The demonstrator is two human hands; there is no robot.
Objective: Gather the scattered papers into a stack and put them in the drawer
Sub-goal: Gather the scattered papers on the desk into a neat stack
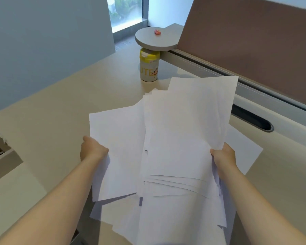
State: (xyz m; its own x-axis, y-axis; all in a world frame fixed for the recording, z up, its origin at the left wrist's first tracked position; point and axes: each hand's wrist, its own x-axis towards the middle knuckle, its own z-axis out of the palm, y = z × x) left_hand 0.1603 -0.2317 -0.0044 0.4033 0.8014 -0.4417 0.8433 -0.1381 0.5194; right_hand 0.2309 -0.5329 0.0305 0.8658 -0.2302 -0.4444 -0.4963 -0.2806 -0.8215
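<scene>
Loose white papers [175, 147] fill the near part of the view, fanned and overlapping, their lowest edges spilling toward the person past the near edge of the desk [60, 112]. At the left side of the heap the left hand [91, 149] holds the outer sheets, thumb on top and fingers hidden underneath; at the right side the right hand [223, 157] pinches a thicker bunch, thumb over the edge and fingers curled behind. So both hands are closed on paper, though how many sheets each one truly has cannot be told. The pile is far from squared: edges stick out at several angles, and one sheet [245, 149] lies flat on the desk just beyond the right hand, seemingly outside the grip. That sheet may well be left behind if the bundle is lifted now. Middle sheets held only by friction could slide out and drop toward the floor, since the bundle overhangs the desk edge. Squeezing harder to stop that would likely crease the paper. Farther off, a yellow-lidded canister [149, 68] stands just behind the far corners of the sheets, under a round shelf [155, 39]; a sweeping push forward might knock it. No drawer can be identified with certainty; something at the far left edge may be one.
</scene>
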